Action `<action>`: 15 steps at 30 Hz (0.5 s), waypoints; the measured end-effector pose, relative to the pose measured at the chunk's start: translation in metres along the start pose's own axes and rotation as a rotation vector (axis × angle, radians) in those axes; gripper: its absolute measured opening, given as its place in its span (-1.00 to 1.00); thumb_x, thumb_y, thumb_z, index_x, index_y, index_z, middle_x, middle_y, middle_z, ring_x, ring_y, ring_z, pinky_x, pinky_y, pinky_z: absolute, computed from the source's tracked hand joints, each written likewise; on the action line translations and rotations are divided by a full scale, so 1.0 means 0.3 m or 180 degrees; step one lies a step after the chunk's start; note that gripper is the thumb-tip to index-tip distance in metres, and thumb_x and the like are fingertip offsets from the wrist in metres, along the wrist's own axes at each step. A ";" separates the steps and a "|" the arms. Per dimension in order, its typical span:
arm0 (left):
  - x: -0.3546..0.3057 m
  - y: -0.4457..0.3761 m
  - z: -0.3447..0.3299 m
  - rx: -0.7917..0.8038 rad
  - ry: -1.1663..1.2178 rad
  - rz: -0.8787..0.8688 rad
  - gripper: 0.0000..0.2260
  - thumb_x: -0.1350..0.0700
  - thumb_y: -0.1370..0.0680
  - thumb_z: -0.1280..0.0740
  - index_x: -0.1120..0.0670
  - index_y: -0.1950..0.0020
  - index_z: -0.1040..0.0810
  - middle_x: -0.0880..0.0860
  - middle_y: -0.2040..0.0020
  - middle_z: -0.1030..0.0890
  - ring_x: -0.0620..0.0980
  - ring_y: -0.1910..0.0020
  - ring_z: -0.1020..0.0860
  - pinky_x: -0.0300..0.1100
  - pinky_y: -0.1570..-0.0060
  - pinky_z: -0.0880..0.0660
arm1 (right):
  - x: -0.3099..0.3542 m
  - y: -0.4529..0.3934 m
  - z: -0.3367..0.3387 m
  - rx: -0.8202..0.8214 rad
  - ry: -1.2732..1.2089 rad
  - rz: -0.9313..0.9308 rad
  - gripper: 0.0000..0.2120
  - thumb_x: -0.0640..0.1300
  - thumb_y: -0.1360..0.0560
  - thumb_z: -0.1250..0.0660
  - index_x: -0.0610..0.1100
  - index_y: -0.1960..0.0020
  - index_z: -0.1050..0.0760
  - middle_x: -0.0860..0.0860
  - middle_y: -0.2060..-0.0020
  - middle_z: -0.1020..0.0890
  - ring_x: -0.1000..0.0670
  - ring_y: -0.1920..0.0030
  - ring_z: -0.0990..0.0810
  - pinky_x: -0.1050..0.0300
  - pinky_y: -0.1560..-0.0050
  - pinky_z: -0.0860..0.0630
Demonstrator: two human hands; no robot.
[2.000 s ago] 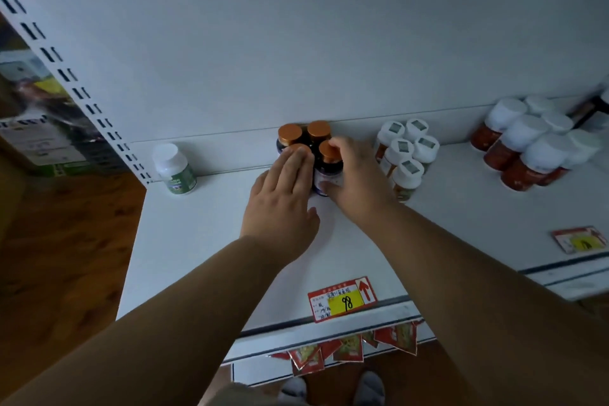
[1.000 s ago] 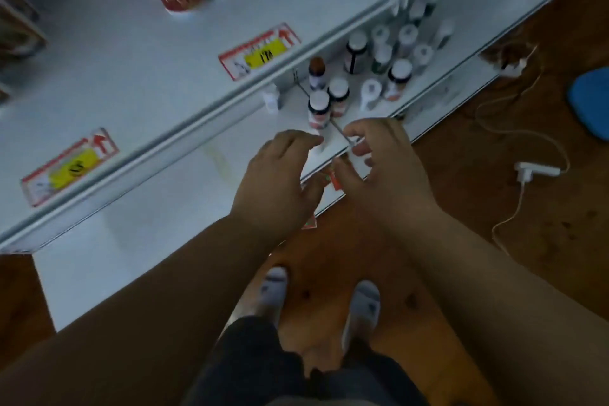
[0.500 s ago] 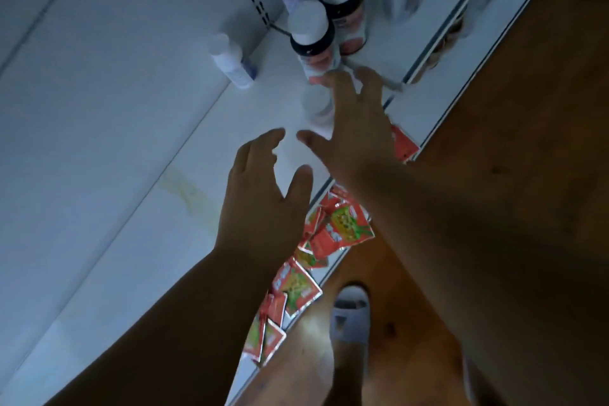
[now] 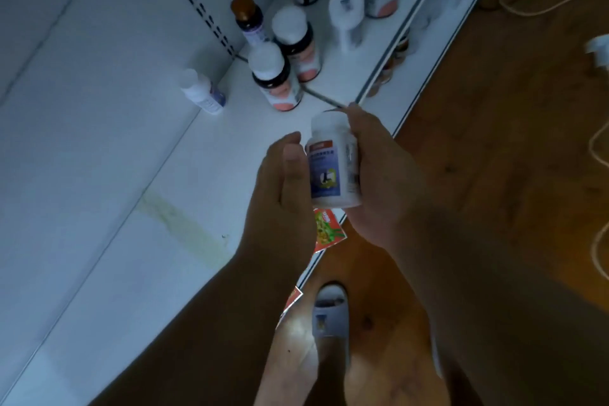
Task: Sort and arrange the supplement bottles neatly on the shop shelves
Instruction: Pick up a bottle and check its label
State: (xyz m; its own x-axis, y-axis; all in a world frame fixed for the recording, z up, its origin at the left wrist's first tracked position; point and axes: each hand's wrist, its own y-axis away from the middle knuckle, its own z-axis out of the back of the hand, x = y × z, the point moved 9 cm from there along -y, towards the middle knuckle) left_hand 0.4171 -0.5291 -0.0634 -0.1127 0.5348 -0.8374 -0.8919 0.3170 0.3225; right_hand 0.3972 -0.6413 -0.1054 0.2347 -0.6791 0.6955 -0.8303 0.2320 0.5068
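A white supplement bottle with a blue and green label (image 4: 331,168) is held above the front of the low white shelf (image 4: 138,208). My right hand (image 4: 382,181) grips it from the right side. My left hand (image 4: 283,188) touches its left side with the thumb along the label. Further back on the shelf stand two dark bottles with white caps (image 4: 275,76), a brown-capped dark bottle (image 4: 247,20), a small white bottle (image 4: 201,91) by the back panel, a white bottle (image 4: 346,20) and several more bottles at the top edge.
Red price tags (image 4: 326,231) hang along the shelf's front edge. A slotted upright (image 4: 194,0) runs up the back panel. Below me are the wooden floor (image 4: 494,142), my slippered foot (image 4: 329,313), and white cables (image 4: 543,6) at the right.
My view dropped from the upper shelf to the low shelf. My right hand reached to a white bottle on it and lifted it; my left hand came up against its other side.
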 end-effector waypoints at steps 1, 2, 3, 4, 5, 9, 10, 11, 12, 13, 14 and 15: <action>-0.063 0.043 -0.018 0.0086 0.0109 0.0015 -0.63 -0.12 -0.68 0.05 -0.07 -0.36 -0.39 -0.15 -0.11 -0.55 -0.26 -0.05 -0.54 -0.30 -0.06 -0.54 | 0.057 0.058 0.005 -0.0076 0.0115 0.0056 -0.20 0.29 -0.23 -0.39 -0.12 -0.35 -0.41 -0.25 -0.23 -0.56 -0.29 -0.17 -0.60 -0.43 -0.16 -0.49; -0.134 0.089 -0.029 0.0150 0.0214 0.0019 -0.65 -0.10 -0.67 0.06 -0.10 -0.32 -0.41 -0.17 -0.07 -0.56 -0.27 -0.03 -0.55 -0.28 -0.05 -0.55 | 0.125 0.127 0.010 -0.0156 0.0193 0.0055 -0.14 0.32 -0.18 -0.38 -0.13 -0.35 -0.41 -0.23 -0.21 -0.58 -0.24 -0.12 -0.63 -0.34 -0.14 -0.54; -0.207 0.134 -0.035 0.0208 0.0281 0.0011 -0.66 -0.12 -0.67 0.07 -0.14 -0.29 -0.41 -0.20 -0.06 -0.55 -0.28 -0.05 -0.55 -0.25 -0.08 -0.55 | 0.196 0.189 0.010 -0.0133 0.0261 0.0057 -0.09 0.33 -0.13 -0.38 -0.16 -0.35 -0.41 -0.20 -0.16 -0.60 -0.18 -0.04 -0.66 -0.24 -0.08 -0.59; -0.290 0.183 -0.037 0.0268 0.0322 -0.0026 -0.65 -0.18 -0.65 0.09 -0.20 -0.27 -0.41 -0.24 -0.08 -0.54 -0.29 -0.08 -0.53 -0.25 -0.12 -0.53 | 0.276 0.257 0.005 -0.0102 0.0305 0.0060 -0.06 0.33 -0.10 -0.38 -0.19 -0.34 -0.41 -0.18 -0.09 -0.61 -0.12 0.05 -0.67 -0.14 0.03 -0.62; -0.370 0.228 -0.033 0.0293 0.0358 -0.0080 -0.62 -0.24 -0.62 0.11 -0.25 -0.24 -0.42 -0.28 -0.09 -0.53 -0.29 -0.12 -0.52 -0.27 -0.14 -0.49 | 0.364 0.329 -0.010 -0.0065 0.0338 0.0127 -0.07 0.32 -0.11 -0.41 -0.21 -0.32 -0.41 -0.16 -0.01 -0.61 -0.08 0.14 -0.66 -0.07 0.13 -0.62; -0.678 0.390 0.024 0.0161 0.0596 -0.0236 -0.47 -0.35 -0.55 0.09 -0.19 -0.36 -0.42 -0.21 -0.23 -0.54 -0.25 -0.21 -0.50 -0.17 -0.24 -0.43 | 0.707 0.592 -0.082 0.0075 0.0314 0.0506 -0.40 0.05 -0.26 -0.51 -0.13 -0.20 -0.38 -0.08 0.08 -0.60 -0.03 0.23 -0.68 0.01 0.30 -0.61; -0.754 0.428 0.035 0.0170 0.0543 -0.0339 -0.42 -0.37 -0.51 0.09 -0.18 -0.39 -0.41 -0.19 -0.27 -0.53 -0.24 -0.24 -0.49 -0.14 -0.28 -0.42 | 0.783 0.638 -0.097 0.0123 0.0354 0.0616 -0.43 -0.01 -0.27 -0.46 -0.12 -0.20 -0.36 -0.09 0.07 -0.59 -0.02 0.22 -0.68 0.03 0.29 -0.62; -0.826 0.463 0.044 0.0184 0.0527 -0.0448 -0.40 -0.38 -0.50 0.10 -0.18 -0.40 -0.40 -0.18 -0.30 -0.52 -0.23 -0.26 -0.47 -0.12 -0.31 -0.41 | 0.854 0.678 -0.113 0.0162 0.0403 0.0725 -0.46 -0.05 -0.30 -0.47 -0.12 -0.20 -0.35 -0.10 0.07 -0.59 -0.01 0.22 -0.67 0.05 0.27 -0.63; -0.893 0.483 0.052 0.0176 0.0516 -0.0536 -0.39 -0.38 -0.49 0.11 -0.18 -0.41 -0.39 -0.17 -0.31 -0.51 -0.23 -0.28 -0.46 -0.12 -0.32 -0.40 | 0.921 0.713 -0.132 0.0236 0.0460 0.0830 -0.50 -0.08 -0.33 -0.49 -0.11 -0.18 -0.36 -0.09 0.10 -0.59 -0.01 0.22 -0.66 0.04 0.24 -0.63; -0.949 0.509 0.066 0.0179 0.0527 -0.0591 -0.39 -0.38 -0.50 0.11 -0.19 -0.42 -0.38 -0.17 -0.33 -0.49 -0.22 -0.29 -0.45 -0.14 -0.31 -0.41 | 0.981 0.739 -0.151 0.0291 0.0508 0.0908 -0.53 -0.08 -0.35 -0.50 -0.09 -0.16 -0.37 -0.08 0.12 -0.60 -0.02 0.21 -0.65 0.01 0.21 -0.64; -1.000 0.504 0.072 0.0178 0.0506 -0.0677 -0.41 -0.38 -0.50 0.10 -0.19 -0.42 -0.37 -0.17 -0.33 -0.49 -0.22 -0.29 -0.45 -0.20 -0.26 -0.44 | 1.029 0.757 -0.173 0.0340 0.0582 0.0968 -0.55 -0.07 -0.36 -0.49 -0.08 -0.16 -0.38 -0.07 0.12 -0.62 -0.03 0.19 -0.65 -0.02 0.16 -0.64; -1.048 0.503 0.083 0.0190 0.0497 -0.0782 -0.41 -0.39 -0.50 0.07 -0.19 -0.42 -0.37 -0.18 -0.32 -0.49 -0.24 -0.26 -0.46 -0.29 -0.17 -0.48 | 1.073 0.773 -0.203 0.0387 0.0655 0.1003 -0.56 -0.05 -0.37 -0.48 -0.07 -0.16 -0.39 -0.08 0.10 -0.63 -0.04 0.17 -0.65 -0.04 0.14 -0.64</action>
State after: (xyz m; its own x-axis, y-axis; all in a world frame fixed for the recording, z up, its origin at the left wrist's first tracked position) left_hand 0.3288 -0.6300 0.2596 0.0332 0.3108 -0.9499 -0.8740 0.4701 0.1233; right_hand 0.3110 -0.7635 0.2670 0.0452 -0.4311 0.9012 -0.9287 0.3142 0.1968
